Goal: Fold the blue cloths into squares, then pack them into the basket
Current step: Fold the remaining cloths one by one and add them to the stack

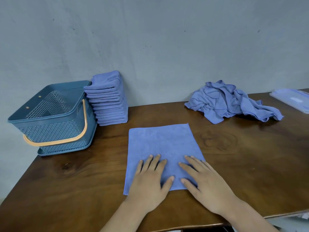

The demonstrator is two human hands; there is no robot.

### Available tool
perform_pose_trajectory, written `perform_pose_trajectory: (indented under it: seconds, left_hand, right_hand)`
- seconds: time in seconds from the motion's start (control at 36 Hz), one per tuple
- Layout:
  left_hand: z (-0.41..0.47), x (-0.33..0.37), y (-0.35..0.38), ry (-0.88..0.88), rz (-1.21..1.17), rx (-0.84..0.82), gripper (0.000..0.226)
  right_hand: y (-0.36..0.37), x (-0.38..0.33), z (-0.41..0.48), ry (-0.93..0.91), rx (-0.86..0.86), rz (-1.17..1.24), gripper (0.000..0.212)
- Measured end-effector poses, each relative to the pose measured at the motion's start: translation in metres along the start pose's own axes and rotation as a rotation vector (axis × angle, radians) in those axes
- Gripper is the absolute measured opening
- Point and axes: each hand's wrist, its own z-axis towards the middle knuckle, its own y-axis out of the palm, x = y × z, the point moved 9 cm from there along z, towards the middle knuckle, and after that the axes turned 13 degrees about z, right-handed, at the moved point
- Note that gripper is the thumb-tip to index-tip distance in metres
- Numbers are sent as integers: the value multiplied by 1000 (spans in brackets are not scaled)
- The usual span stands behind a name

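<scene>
Your left hand (151,177) and right hand (203,180) lie flat, fingers straight, on the spread blue cloth (163,148) at the table's (66,190) near edge. The basket (50,118) sits far left beside the folded stack (108,101).

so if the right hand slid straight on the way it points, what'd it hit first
Probably nothing: the right hand lies flat on the cloth, pointing far-left, and that line seems to pass right of the stack to the wall.

Light: soft, even, fairly bright.
Shadows: faint, under the left hand (151,180) and right hand (205,186).
Glare: dull sheen on the table (242,148) beyond the right hand.
Edges: bent; blurred far to its right.
</scene>
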Motion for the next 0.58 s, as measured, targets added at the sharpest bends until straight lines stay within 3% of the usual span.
perform_pose_trajectory:
  seconds: [0.08, 0.17, 0.22, 0.36, 0.42, 0.58]
  left_hand:
    - [-7, 5, -4, 67, -42, 103, 62]
    - [-18, 14, -16, 185, -72, 302, 29]
    - [-24, 23, -20, 288, -75, 329, 15]
    - [-26, 31, -21, 394, -70, 323, 16]
    - [-25, 30, -19, 388, -76, 320, 17]
    - [-23, 31, -15, 368, -32, 319, 23]
  right_hand:
    - [-1, 6, -3, 40, -39, 6, 62]
    - [-1, 5, -4, 23, 3, 9, 65]
    - [-6, 1, -7, -34, 70, 10, 59]
    - [-18, -20, -18, -278, 173, 125, 26]
    - [-17, -22, -21, -339, 174, 141, 23]
    - [-19, -27, -23, -334, 151, 158, 17]
